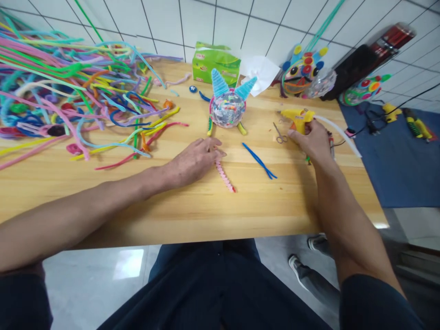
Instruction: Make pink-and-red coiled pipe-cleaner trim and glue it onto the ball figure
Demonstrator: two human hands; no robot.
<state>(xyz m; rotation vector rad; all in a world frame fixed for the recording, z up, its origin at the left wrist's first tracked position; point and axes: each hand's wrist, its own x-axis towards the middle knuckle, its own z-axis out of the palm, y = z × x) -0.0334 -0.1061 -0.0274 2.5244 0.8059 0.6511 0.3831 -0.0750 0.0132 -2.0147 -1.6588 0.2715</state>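
My left hand (195,162) is low over the middle of the table, its fingertips closed on the upper end of a pink coiled pipe cleaner (224,175) with a red tip. My right hand (314,140) is wrapped round the handle of a yellow hot glue gun (298,115), whose nozzle points left and a white glue stick (338,130) trails behind. Small scissors (280,137) lie beside the gun. Between my hands is a folded blue pipe cleaner (259,160). Beyond my left hand stands a clear, stuffed figure (227,109) with light blue pipe-cleaner ears and yellow-green feet.
A large heap of colourful pipe cleaners (68,91) covers the left side. Along the wall are a green tissue pack (216,64), crumpled white paper (259,75), decorated figures (302,68) and a dark red flask (371,57). Cables and pliers (416,123) lie right. A person's shoe (297,270) shows below.
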